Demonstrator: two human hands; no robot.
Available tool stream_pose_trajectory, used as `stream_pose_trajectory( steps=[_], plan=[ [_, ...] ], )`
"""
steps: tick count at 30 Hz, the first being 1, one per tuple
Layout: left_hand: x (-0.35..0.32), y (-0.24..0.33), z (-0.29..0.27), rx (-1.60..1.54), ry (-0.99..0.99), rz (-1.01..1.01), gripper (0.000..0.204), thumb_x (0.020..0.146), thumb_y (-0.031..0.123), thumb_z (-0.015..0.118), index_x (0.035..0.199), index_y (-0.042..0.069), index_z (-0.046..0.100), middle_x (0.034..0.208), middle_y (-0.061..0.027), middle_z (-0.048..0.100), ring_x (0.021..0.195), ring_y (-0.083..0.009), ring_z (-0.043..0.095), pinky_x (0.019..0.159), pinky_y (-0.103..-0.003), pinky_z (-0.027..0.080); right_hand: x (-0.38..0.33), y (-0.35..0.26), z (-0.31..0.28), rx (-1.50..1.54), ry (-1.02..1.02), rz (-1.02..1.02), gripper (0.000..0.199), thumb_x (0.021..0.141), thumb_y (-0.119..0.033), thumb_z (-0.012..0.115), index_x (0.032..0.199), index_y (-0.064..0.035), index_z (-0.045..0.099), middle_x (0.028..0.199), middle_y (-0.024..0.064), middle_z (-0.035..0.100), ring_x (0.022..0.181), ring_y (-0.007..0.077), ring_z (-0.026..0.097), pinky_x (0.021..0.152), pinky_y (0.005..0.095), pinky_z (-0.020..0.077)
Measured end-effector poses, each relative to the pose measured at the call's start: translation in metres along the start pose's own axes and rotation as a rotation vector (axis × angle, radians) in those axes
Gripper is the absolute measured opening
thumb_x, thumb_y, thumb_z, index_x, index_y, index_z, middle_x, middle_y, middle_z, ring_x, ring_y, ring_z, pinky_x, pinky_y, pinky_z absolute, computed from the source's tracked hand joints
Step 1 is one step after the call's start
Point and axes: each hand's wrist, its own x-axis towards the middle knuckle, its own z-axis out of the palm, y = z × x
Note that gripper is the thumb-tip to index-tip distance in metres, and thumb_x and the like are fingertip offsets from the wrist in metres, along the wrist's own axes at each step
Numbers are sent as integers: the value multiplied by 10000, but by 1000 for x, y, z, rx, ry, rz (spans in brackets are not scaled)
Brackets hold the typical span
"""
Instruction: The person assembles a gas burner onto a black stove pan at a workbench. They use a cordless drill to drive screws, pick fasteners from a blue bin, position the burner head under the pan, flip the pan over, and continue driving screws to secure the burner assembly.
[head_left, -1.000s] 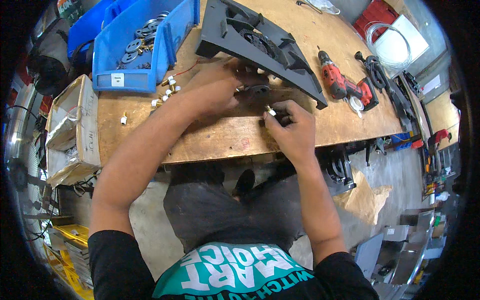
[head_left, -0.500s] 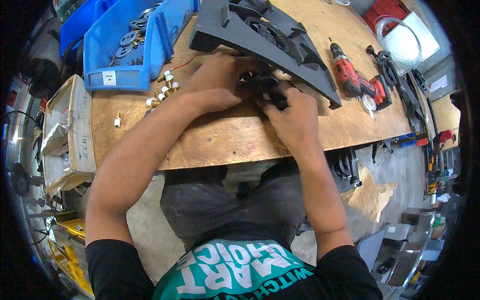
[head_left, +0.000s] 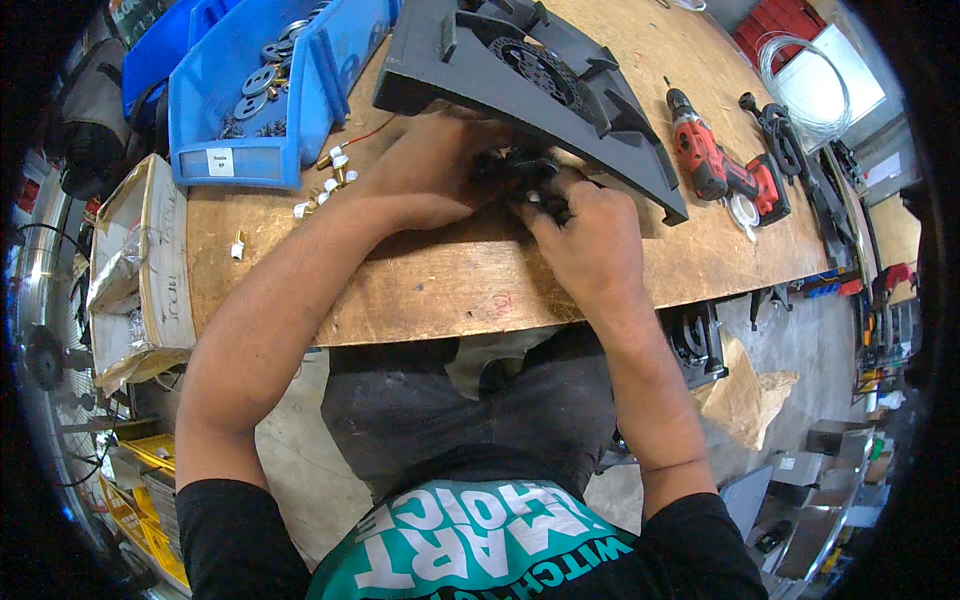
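While both forearms reach up over the edge of the wooden workbench (head_left: 430,300), the two hands meet just above the middle of the frame, close below the near edge of a dark grey metal stove frame (head_left: 540,130). That stove frame lies slantwise across the upper middle, with support ribs standing up around a round perforated burner ring (head_left: 538,72). The left hand (head_left: 450,165) reaches under its lower edge; shadow and blur hide the fingers, so I cannot tell whether they are spread or closed. The right hand (head_left: 595,225) has its thumb and fingers bent together, pinching a small pale-ended piece (head_left: 533,196) beside a dark part (head_left: 528,170) whose outline is too blurred to make out.

Left of the hands, several brass fittings with white caps (head_left: 340,163) lie in a loose group near the left forearm, and a single brass fitting (head_left: 238,248) stands apart farther left. At upper left, a blue parts bin (head_left: 280,168) holds grey metal discs (head_left: 258,82) and smaller pieces. An open box (head_left: 168,265) sits below it at the bench's left edge. At upper right lies a red and black cordless drill (head_left: 705,150).
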Motion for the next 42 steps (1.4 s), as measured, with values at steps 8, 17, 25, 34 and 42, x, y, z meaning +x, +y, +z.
stream_pose_trajectory(
  steps=[8,17,25,34,42],
  plan=[
    [-3,15,-16,19,-54,15,550,667,59,716,1206,89,607,1172,-158,629,1109,-332,581,979,-374,451,-10,-2,8,-20,102,1,201,754,-159,723,835,-2,627,770,210,626,749,399,602,661,459,470],
    [0,-3,-4,-157,-302,-145,534,627,168,759,1129,43,625,1064,-202,655,1021,-336,621,891,-403,486,-16,-1,6,-36,140,-15,257,774,-196,703,929,2,646,816,214,639,788,416,603,733,492,468],
    [-4,-18,8,-573,-89,65,487,580,169,686,1047,43,622,1007,-202,659,946,-358,631,787,-398,496,-11,6,14,-280,118,-31,252,803,-213,639,908,16,650,799,227,637,777,422,598,697,499,464],
    [1,-12,9,-207,-32,2,426,546,118,669,958,26,617,917,-204,655,892,-359,638,745,-406,503,-4,14,21,-218,116,-51,277,824,-220,611,884,45,670,728,254,619,667,469,575,634,513,471],
    [0,-12,9,-196,-38,-9,374,539,87,677,907,39,629,877,-186,666,860,-331,658,720,-390,521,-7,-4,5,-167,60,68,316,739,-58,676,1033,54,639,942,252,629,900,435,561,818,501,429]
  ],
)
